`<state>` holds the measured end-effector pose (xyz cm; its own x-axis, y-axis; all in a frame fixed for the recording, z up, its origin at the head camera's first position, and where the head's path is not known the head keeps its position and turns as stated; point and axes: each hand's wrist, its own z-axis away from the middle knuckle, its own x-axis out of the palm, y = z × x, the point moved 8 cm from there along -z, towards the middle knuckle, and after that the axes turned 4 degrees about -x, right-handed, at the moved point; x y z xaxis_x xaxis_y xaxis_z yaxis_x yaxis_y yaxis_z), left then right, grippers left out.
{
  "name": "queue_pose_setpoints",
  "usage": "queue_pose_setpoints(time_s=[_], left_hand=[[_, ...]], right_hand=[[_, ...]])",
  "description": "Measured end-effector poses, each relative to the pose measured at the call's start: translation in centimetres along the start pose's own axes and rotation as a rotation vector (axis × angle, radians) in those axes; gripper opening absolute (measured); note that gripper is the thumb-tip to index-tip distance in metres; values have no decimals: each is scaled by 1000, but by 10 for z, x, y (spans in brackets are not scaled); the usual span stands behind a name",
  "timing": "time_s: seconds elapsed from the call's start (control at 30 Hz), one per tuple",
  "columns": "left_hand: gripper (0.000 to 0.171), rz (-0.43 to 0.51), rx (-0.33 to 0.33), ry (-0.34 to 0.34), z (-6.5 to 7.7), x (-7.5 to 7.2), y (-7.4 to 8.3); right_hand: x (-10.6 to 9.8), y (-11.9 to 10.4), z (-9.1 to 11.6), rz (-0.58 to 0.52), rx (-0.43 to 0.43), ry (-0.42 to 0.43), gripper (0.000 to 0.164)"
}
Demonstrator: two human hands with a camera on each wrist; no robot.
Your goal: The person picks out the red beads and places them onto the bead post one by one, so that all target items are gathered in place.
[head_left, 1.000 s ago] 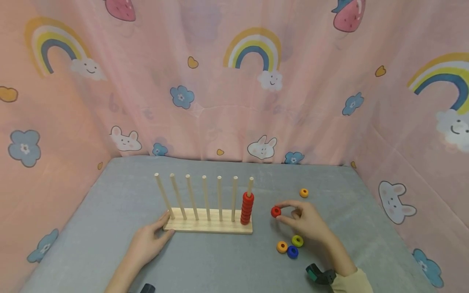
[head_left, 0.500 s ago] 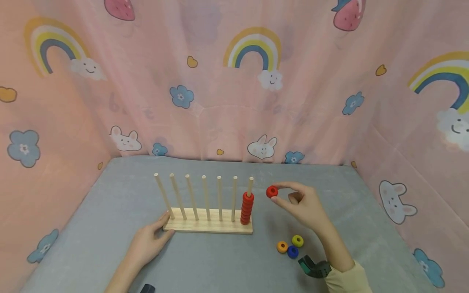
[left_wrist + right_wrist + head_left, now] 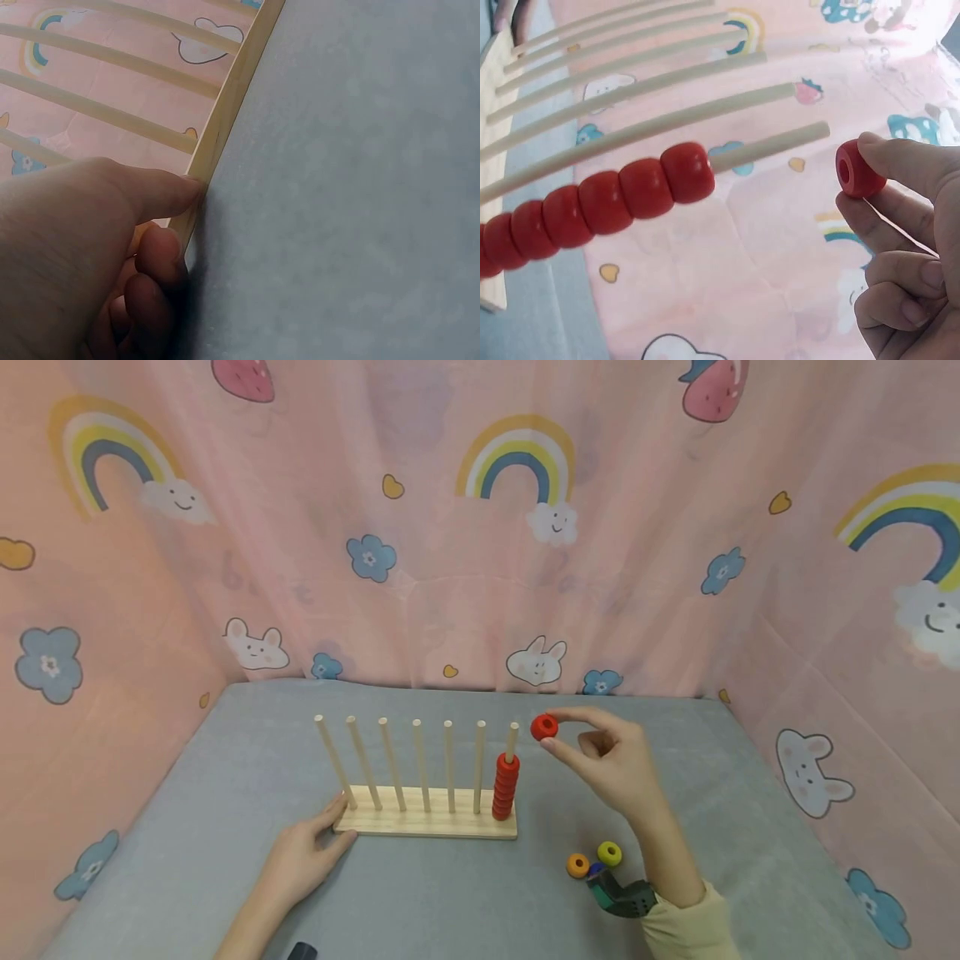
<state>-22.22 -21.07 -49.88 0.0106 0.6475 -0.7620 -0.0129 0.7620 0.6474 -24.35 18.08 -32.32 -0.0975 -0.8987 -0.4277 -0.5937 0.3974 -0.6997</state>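
A wooden peg rack [image 3: 420,823] stands on the grey cloth, its row of upright pegs rising from a flat base. My left hand [image 3: 296,860] holds the left end of that base, the thumb [image 3: 169,193] on its front edge. Several red beads [image 3: 506,787] are stacked on the rightmost peg, whose bare tip [image 3: 802,136] shows above them. Between thumb and index finger, my right hand [image 3: 611,768] pinches a loose red bead [image 3: 539,729]. This bead is just right of that peg's tip, apart from it, and its hole shows in the right wrist view.
Right of the rack lie an orange bead [image 3: 577,865], a yellow-green bead [image 3: 610,853] and a blue bead [image 3: 596,867], the last partly covered by the dark wrist device [image 3: 622,897]. A pink patterned curtain [image 3: 450,610] hangs behind the table.
My right hand has lifted the red bead up and left, toward the top of the rightmost peg. Another orange bead farther back is now hidden behind that hand. The left hand stays put.
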Motion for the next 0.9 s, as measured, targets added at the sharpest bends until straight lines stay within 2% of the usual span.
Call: queue_pose_setpoints(time_s=[0.47,0.9], left_hand=[[62,-1,-4,3,1,-1,0],[61,-9,12,19,0,-1,1]], right_hand=[[12,-13,-2,-58,-42,44,36],[20,-18,-1,-50,-77,118,38]])
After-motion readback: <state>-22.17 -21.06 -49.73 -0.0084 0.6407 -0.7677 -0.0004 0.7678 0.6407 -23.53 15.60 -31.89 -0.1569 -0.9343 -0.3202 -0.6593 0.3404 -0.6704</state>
